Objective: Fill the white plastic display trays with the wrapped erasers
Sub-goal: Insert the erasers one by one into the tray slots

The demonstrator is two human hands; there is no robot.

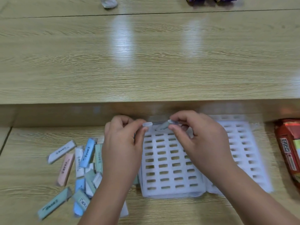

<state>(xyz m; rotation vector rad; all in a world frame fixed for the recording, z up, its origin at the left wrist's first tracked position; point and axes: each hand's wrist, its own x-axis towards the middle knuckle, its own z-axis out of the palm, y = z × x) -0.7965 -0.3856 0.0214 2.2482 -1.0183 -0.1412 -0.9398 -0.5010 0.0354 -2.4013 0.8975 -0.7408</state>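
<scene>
Pinching over the far edge of the near tray: the left hand holds a white-ended eraser between thumb and forefinger, grip closed on it. The right hand pinches a grey-green eraser the same way, and the two ends nearly meet. Motion blur hides whether the wrappers touch. Both erasers hang just above the farthest row, neither yet in a slot. Every slot on show lets the worktop through, so filling looks barely begun. The second tray lies to the right and further back, its edge meeting the near tray; its visible slots are unfilled too. The loose eraser pile sits on the worktop left of the left forearm. Likely trouble: the slots are narrow and the wrappers slick, so a tilted entry could jam or crumple the film. The trays look light, so a downward push may skid or tip them. Two erasers brought to one corner could foul each other. A forearm sweeping back could scatter the pile. Writing: the eraser sleeves carry dark print and at least one barcode, too blurred to read. The red packet at the right edge bears large characters that cannot be made out.
</scene>
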